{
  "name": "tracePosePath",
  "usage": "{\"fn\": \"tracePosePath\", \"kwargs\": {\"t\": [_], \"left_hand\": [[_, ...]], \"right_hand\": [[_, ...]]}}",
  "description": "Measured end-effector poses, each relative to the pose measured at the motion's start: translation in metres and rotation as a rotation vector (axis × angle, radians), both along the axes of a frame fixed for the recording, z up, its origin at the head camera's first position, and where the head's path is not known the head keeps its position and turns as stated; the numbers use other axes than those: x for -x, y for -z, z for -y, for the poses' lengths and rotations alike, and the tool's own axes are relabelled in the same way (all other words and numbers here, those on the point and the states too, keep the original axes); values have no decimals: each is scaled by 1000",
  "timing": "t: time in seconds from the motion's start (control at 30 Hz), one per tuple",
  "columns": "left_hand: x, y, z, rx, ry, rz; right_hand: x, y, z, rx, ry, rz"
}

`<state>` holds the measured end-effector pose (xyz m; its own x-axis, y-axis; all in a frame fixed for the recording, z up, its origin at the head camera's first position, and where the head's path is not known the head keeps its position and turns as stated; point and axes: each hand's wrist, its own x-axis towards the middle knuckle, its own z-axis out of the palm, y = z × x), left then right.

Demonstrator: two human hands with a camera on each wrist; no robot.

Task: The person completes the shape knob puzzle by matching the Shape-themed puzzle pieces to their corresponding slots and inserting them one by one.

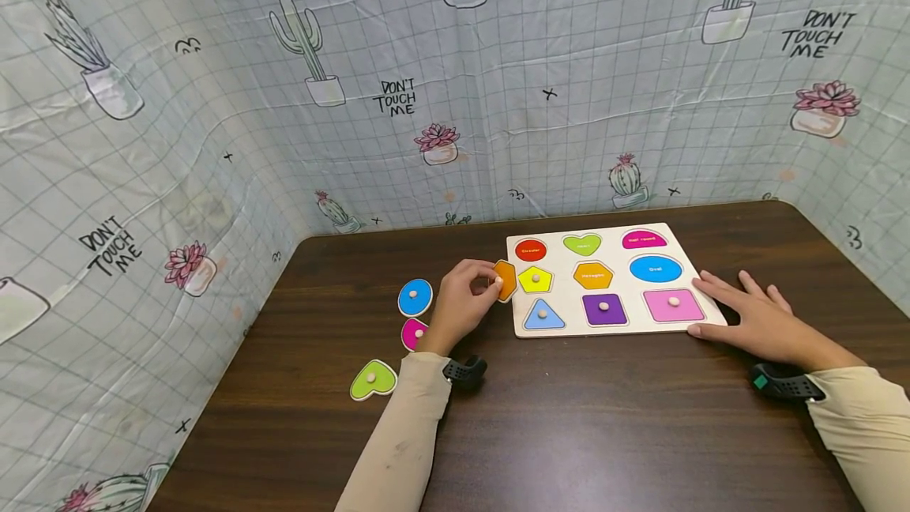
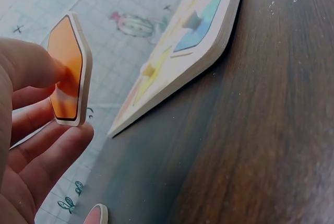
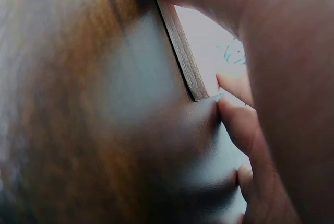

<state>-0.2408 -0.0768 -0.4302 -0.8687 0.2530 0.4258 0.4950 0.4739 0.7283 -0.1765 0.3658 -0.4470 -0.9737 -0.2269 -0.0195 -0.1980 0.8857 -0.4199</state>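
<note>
My left hand (image 1: pixel 465 303) pinches an orange hexagon puzzle piece (image 1: pixel 505 281) by its knob, just off the left edge of a white shape puzzle board (image 1: pixel 562 281). Tilted on edge, the hexagon (image 2: pixel 70 67) stands apart from the board in the left wrist view. My right hand (image 1: pixel 764 322) lies at the board's right edge, fingers spread and thumb near the front corner. Knobbed pieces sit in the board: a yellow pentagon (image 1: pixel 535 285), a blue triangle (image 1: pixel 543 322), a purple square (image 1: pixel 604 317) and a pink rectangle (image 1: pixel 682 312). The hexagon recess (image 1: pixel 593 280) shows its printed label.
Left of the board lie a blue oval piece (image 1: pixel 415 297), a magenta half-round piece (image 1: pixel 411 332) partly behind my left wrist, and a green heart piece (image 1: pixel 371 389). A patterned cloth (image 1: pixel 498 156) rises behind the dark wooden table (image 1: pixel 569 417).
</note>
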Motion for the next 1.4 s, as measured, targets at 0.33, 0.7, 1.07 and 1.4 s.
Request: {"fn": "tracePosePath", "kwargs": {"t": [0.33, 0.7, 1.07, 1.4], "left_hand": [[-2, -1, -10, -5, -23, 53], [0, -2, -16, -31, 0, 70], [0, -4, -34, -23, 12, 89], [-2, -9, -48, 67, 46, 81]], "right_hand": [[0, -1, -1, 8, -3, 13], [2, -3, -1, 6, -6, 8], [1, -4, 0, 11, 5, 11], [-1, -1, 0, 17, 2, 13]]}}
